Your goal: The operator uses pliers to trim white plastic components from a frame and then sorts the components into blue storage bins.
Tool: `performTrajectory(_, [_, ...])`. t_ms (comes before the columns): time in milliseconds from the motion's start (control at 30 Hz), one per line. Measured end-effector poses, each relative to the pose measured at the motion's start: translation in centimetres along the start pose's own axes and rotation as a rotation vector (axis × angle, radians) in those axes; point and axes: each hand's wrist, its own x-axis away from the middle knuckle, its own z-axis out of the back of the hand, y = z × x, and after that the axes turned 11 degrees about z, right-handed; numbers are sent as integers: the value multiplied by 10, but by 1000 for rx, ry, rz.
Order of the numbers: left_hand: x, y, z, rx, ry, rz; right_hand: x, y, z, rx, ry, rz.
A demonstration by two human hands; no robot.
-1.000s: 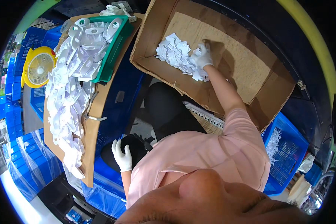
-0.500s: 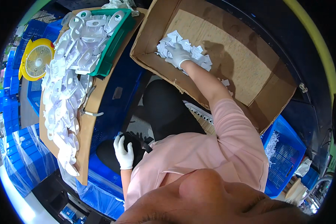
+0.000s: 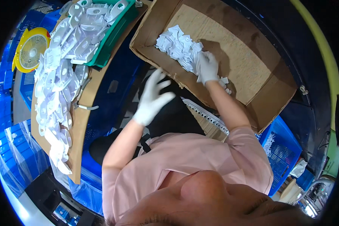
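My right hand (image 3: 207,67), in a white glove, is inside a cardboard box (image 3: 274,98). It rests against the right side of a heap of small flat white pieces (image 3: 177,44). Its fingers are curled together, and whatever they hold is hidden. My left hand (image 3: 153,98), also white-gloved, hovers over my lap just outside the box's near edge. The fingers of that hand are spread and nothing is in them.
To the left, a wooden tabletop (image 3: 77,150) bears many white plastic parts (image 3: 58,81) and a green bin (image 3: 115,32) full of them. A yellow fan (image 3: 33,49) stands beyond. A blue crate (image 3: 280,154) is at the right.
My right hand has moved from the heap's middle to its right side, fingers now curled. My left hand has risen from beside my lap toward the box.
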Motion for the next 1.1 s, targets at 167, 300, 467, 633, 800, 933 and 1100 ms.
performTrajectory(167, [-78, -74, -51, 193, -301, -34, 77, 18, 0, 98, -126, 236])
performTrajectory(300, [-68, -73, -53, 550, -406, 267, 82, 27, 26, 79, -257, 162])
performTrajectory(467, [-77, -87, -44, 670, -415, 227, 69, 15, 14, 361, -395, 330])
performTrajectory(633, [-80, -79, -38, 912, -359, 343, -4, 44, 20, 241, -179, 258])
performTrajectory(800, [-81, -74, -38, 959, -477, 375, -81, 81, 14, 1056, -360, 511])
performTrajectory(933, [-73, -80, -29, 958, -413, 315, -68, 64, -34, 1253, -655, 120])
performTrajectory(1100, [-78, -78, -36, 940, -462, 336, -112, 109, -9, 991, -637, 202])
